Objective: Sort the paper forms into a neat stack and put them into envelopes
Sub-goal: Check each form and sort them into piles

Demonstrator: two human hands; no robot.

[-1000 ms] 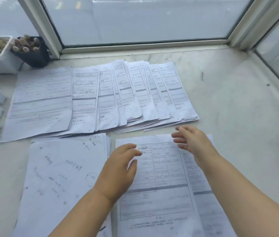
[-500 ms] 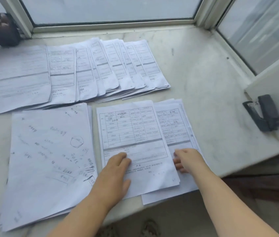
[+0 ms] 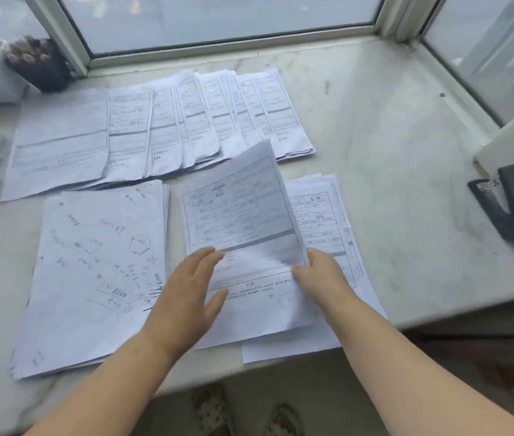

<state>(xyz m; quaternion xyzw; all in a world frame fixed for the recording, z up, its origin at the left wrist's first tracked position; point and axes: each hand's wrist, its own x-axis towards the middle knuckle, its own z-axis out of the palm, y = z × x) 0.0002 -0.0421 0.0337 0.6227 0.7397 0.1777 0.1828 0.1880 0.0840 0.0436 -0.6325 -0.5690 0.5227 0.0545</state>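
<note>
Head view: on the smooth, veined marble sill [image 3: 375, 127] the right hand [image 3: 322, 278] pinches the lower right edge of a thin printed form [image 3: 243, 209], its far end curling up off the form stack [image 3: 322, 215], while the left hand [image 3: 186, 294] lies flat, fingers spread, on the sheet's lower left. Beyond this stack fanned forms [image 3: 161, 130] overlap; left of it sit handwritten sheets [image 3: 92, 272], and right of it a dark stapler [image 3: 510, 202].

top form [image 3: 243, 202]: printed, far edge raised | pile [image 3: 328, 234]: flat, near ledge edge
</note>
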